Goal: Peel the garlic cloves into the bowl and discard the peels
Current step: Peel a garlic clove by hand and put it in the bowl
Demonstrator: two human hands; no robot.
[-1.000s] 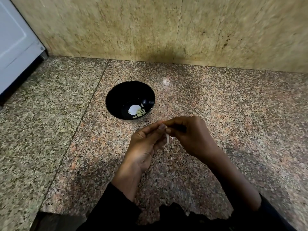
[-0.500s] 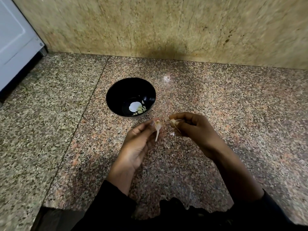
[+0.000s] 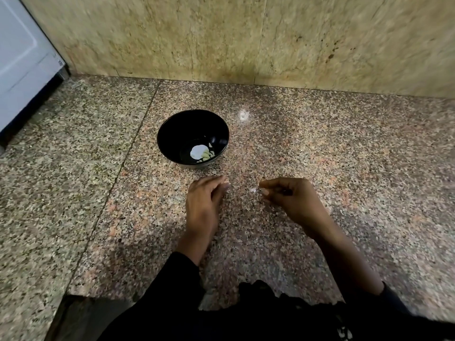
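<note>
On the speckled pink-grey granite countertop [image 3: 320, 148], head view: round black glossy bowl [image 3: 172, 134] sits near centre, just in front of the beige stone backsplash wall [image 3: 221, 38]. Pale peeled garlic cloves [image 3: 200, 152] lie at the bowl's bottom, toward its near side. Left hand [image 3: 203, 205] hovers low over the counter just short of the bowl, back of hand up, fingers together and loosely bent; nothing visible in it, though the palm side is hidden, so whether it holds anything can't be told. Right hand [image 3: 293, 200] is apart from the left, fingers curled, thumb and forefinger pinched together at the tips. Small white scrap of garlic peel [image 3: 253, 190] is right at those tips; can't tell if pinched or lying on the counter. Dark sleeves [image 3: 177, 286] cover both forearms. White panelled cabinet [image 3: 22, 60] stands at far left.
</note>
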